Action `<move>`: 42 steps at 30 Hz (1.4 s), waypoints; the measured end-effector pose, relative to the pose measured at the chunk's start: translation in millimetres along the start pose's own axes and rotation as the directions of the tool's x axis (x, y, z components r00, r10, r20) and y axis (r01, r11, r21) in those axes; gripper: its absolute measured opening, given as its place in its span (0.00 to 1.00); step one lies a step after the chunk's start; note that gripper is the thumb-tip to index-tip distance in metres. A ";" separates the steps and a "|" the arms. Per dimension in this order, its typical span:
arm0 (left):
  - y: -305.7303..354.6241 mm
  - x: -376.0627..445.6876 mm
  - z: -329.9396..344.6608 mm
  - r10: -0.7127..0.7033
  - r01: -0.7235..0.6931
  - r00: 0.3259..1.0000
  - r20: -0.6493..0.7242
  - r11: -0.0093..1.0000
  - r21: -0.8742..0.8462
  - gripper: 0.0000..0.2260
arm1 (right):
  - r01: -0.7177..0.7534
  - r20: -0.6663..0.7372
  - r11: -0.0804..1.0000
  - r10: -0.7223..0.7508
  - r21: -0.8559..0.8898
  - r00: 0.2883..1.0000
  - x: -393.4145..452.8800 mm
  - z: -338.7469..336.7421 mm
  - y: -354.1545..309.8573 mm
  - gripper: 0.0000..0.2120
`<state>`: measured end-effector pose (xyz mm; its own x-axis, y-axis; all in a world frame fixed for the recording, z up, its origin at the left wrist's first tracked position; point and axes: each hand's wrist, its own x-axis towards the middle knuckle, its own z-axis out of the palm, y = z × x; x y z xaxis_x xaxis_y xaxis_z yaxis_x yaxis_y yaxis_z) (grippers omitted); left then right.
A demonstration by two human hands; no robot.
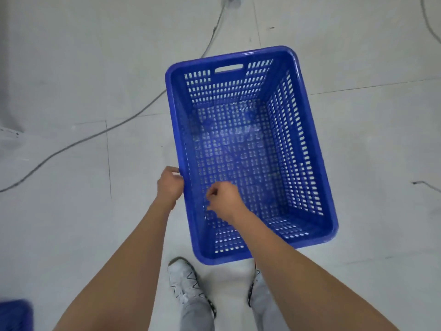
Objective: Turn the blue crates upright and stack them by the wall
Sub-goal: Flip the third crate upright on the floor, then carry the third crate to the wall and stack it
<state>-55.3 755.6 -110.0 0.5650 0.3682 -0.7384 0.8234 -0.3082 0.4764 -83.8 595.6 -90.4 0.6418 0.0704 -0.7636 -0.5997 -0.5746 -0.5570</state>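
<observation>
Nearest the camera stood two white shoes (185, 280), feet apart, with the crate's near end just above and between them, a stance that looked meant to keep the load close to the body. At the bottom left corner a blue edge (14, 314) showed, perhaps another crate, too cropped and blurred to tell.

The left hand (170, 185) was curled onto the outer rim of the crate's left long wall, fingers wrapped over the lip and closed on it. The right hand (223, 201) reached across and down inside the crate, its fingers bent into a loose fist by the same left wall; whether they hooked the slots or gripped nothing could not be told. Both hands on one side suggested a tilt or swing of the crate, not a level two-sided carry.

The crate (250, 149) was open side up, empty, its slotted floor visible, so the righting step seemed done for this one. Whether it rested on the floor (71, 91) or hung just above could not be told.

Beyond it, a grey cable (100, 132) ran across the tiles and passed behind the far left corner, a snag risk. No wall was clearly shown.
</observation>
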 end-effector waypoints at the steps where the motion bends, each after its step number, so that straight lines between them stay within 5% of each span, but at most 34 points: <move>1: 1.5 6.8 -2.6 0.006 -0.005 0.999 -0.037 1.000 0.011 0.11 | -0.003 -0.114 1.000 0.003 -0.003 0.993 3.5 -15.7 3.5 0.09; 3: 10.5 16.9 -5.7 0.013 -0.013 0.999 -0.045 1.000 -0.004 0.13 | 0.000 -0.395 0.997 -0.030 -0.076 0.918 9.4 -59.6 10.0 0.10; 7: 32.7 29.9 -1.1 0.021 -0.023 1.000 -0.019 0.996 -0.091 0.17 | -0.084 -0.769 0.929 -0.244 -0.360 0.591 35.1 -152.5 33.8 0.22; 9: 39.3 33.7 6.4 0.026 -0.027 1.000 -0.010 0.995 -0.099 0.18 | -0.194 -0.749 0.951 -0.053 -0.239 0.661 55.3 -190.4 51.6 0.28; 11: 40.3 35.5 15.4 0.041 -0.041 0.999 -0.011 0.997 -0.067 0.18 | -0.247 -0.577 0.969 0.189 -0.023 0.795 72.5 -221.0 66.8 0.28; 13: 34.5 39.3 24.2 0.049 -0.050 0.999 -0.015 0.999 -0.012 0.18 | -0.287 -0.453 0.954 0.295 0.089 0.841 80.8 -235.3 74.4 0.24; 18: 30.7 43.2 34.5 0.005 -0.004 1.000 -0.015 1.000 0.013 0.18 | -0.301 -0.451 0.949 0.309 0.092 0.837 89.2 -235.2 79.2 0.24; 24: 29.5 23.6 13.5 -0.043 0.042 0.998 -0.041 0.999 -0.031 0.17 | -0.344 -0.464 0.939 0.310 0.013 0.830 70.3 -226.8 68.8 0.09; 27: 28.5 -11.9 -17.0 -0.082 0.080 0.996 -0.047 0.996 -0.050 0.16 | -0.327 -0.421 0.945 0.304 0.019 0.855 36.9 -223.1 51.1 0.09; 42: 35.6 -356.9 -223.5 -0.129 0.099 0.923 -0.363 0.990 -0.099 0.15 | -0.017 -0.242 0.955 -0.058 -0.297 0.968 -242.3 -211.9 -130.8 0.11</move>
<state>-216.0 809.3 277.2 0.4344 0.6981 -0.5692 0.8764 -0.1818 0.4459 -59.6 480.9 236.7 0.7723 -0.0962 -0.6279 -0.4417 -0.7918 -0.4219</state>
